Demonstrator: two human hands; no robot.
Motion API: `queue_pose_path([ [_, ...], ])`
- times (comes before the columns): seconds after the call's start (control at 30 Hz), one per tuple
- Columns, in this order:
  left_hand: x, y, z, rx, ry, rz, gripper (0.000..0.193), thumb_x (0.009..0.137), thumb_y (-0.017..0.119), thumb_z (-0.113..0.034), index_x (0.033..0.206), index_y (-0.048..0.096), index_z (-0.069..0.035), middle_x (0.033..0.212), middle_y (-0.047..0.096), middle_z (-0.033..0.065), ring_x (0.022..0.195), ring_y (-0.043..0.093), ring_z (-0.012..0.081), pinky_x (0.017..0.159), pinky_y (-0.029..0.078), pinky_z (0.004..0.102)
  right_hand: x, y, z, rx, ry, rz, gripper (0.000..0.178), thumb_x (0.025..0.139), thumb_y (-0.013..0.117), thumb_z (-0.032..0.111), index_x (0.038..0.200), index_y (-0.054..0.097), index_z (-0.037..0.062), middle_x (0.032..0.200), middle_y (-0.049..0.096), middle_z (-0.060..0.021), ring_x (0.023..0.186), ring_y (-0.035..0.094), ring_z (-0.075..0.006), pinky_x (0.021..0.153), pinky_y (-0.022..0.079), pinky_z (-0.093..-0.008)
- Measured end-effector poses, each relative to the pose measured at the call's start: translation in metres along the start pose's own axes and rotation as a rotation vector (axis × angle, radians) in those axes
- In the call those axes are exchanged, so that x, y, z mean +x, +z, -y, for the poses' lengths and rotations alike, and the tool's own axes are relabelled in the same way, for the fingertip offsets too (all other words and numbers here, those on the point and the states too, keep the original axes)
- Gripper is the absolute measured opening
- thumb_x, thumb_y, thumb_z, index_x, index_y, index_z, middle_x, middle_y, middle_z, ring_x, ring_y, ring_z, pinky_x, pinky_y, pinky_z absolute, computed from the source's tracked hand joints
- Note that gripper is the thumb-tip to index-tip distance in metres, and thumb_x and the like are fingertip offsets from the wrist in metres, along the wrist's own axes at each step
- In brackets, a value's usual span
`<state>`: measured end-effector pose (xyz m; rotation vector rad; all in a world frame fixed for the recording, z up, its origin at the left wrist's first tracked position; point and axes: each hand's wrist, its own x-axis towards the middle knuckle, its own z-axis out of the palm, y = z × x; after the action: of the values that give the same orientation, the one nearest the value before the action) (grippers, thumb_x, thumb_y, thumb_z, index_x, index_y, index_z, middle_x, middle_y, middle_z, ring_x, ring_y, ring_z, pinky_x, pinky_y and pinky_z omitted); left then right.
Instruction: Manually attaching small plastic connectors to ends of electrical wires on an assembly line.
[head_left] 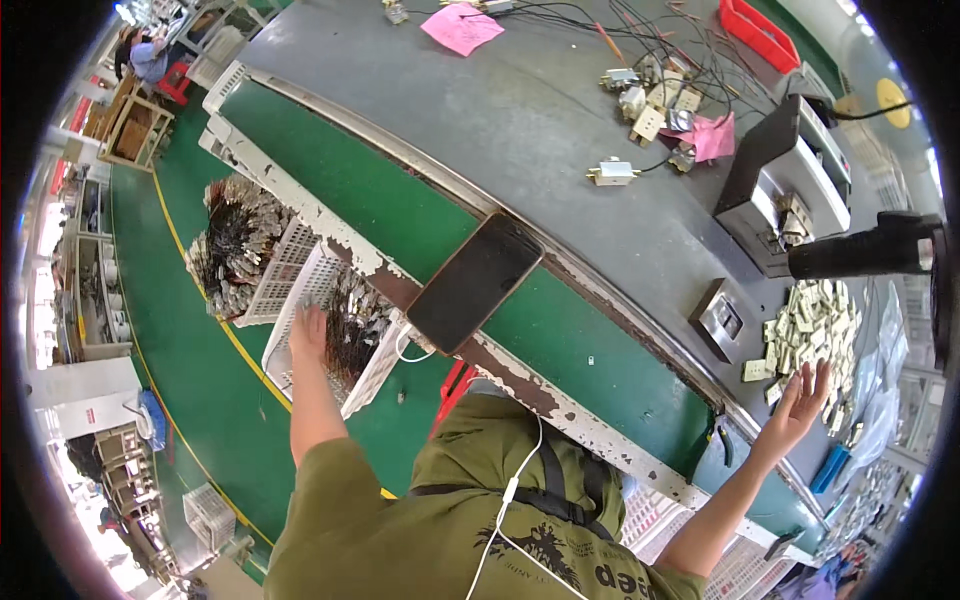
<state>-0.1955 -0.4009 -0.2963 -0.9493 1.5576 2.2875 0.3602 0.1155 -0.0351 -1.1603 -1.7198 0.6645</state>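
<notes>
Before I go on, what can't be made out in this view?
All in the head view:
Left hand: its contact with the white crate is unclear; the hand covers the spot.
Right hand: whether it touches the cream pieces is hidden by overlap.
White crates at lower right: partly hidden by the olive shirt, cut off by the lower edge.
Co-worker, upper left: too small to tell what they are doing.

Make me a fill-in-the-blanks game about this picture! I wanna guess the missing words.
1. The dark flat thing between the left hand and the right hand is a ____.
2. The left hand is at a basket coloured ____.
3. The tray across the gray bench is ____.
4. The floor is ____.

Missing words: phone; white; red; green.
</notes>
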Motion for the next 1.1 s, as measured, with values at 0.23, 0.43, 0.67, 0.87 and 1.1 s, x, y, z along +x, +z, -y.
queue_pose_path([
  [0.23, 0.029, 0.034, -0.079, 0.579, 0.513, -0.108, 0.032, 0.099, 0.050, -0.032, 0.111, 0.047, -0.003, 0.100, 0.055, 0.0106, 0.092, 0.059, 0.0216, 0.063, 0.051, 0.0370, -0.007, 0.008, 0.003, 0.051, -0.001, 0.025, 0.050, 0.097, 0.049, 0.001, 0.145, 0.033, 0.0001, 0.147, 0.040, -0.0136, 0.127, 0.047, -0.0230, 0.103, 0.039, -0.0334],
  [0.43, -0.244, 0.307, -0.064, 0.483, 1.136, 0.572, 0.024, 0.099, 0.052, -0.018, 0.117, 0.053, -0.002, 0.119, 0.059, 0.0093, 0.103, 0.059, 0.0191, 0.088, 0.046, 0.0304, -0.009, 0.020, 0.021, 0.093, -0.005, 0.027, 0.050, 0.095, 0.049, -0.001, 0.143, 0.036, 0.0013, 0.142, 0.046, -0.0133, 0.120, 0.054, -0.0217, 0.100, 0.043, -0.0328],
  [0.67, -0.365, 0.420, 0.044, 1.067, 1.604, 1.339, 0.030, 0.084, 0.066, -0.020, 0.111, 0.060, -0.008, 0.112, 0.061, 0.0138, 0.107, 0.057, 0.0306, 0.090, 0.048, 0.0390, -0.015, 0.057, 0.068, 0.128, -0.026, 0.262, 0.050, 0.087, 0.056, -0.006, 0.136, 0.048, 0.0042, 0.122, 0.058, -0.0126, 0.104, 0.061, -0.0199, 0.092, 0.047, -0.0330],
  [0.87, -0.428, 0.379, 0.020, 1.302, 1.191, 1.516, 0.036, 0.082, 0.069, -0.019, 0.113, 0.058, -0.005, 0.097, 0.062, 0.0138, 0.090, 0.062, 0.0293, 0.079, 0.049, 0.0379, -0.025, 0.049, 0.078, 0.331, 0.088, 0.650, 0.039, 0.090, 0.054, -0.005, 0.129, 0.054, 0.0009, 0.120, 0.059, -0.0111, 0.107, 0.059, -0.0198, 0.093, 0.048, -0.0327],
  [1.1, -0.469, 0.332, 0.031, 1.248, 1.151, 1.824, 0.051, 0.083, 0.072, -0.018, 0.129, 0.052, -0.006, 0.118, 0.055, 0.0158, 0.100, 0.060, 0.0278, 0.084, 0.049, 0.0361, -0.032, 0.095, 0.108, 1.036, 0.511, 0.763, 0.050, 0.098, 0.052, 0.012, 0.144, 0.033, 0.0026, 0.129, 0.054, -0.0115, 0.111, 0.057, -0.0187, 0.092, 0.050, -0.0347],
])
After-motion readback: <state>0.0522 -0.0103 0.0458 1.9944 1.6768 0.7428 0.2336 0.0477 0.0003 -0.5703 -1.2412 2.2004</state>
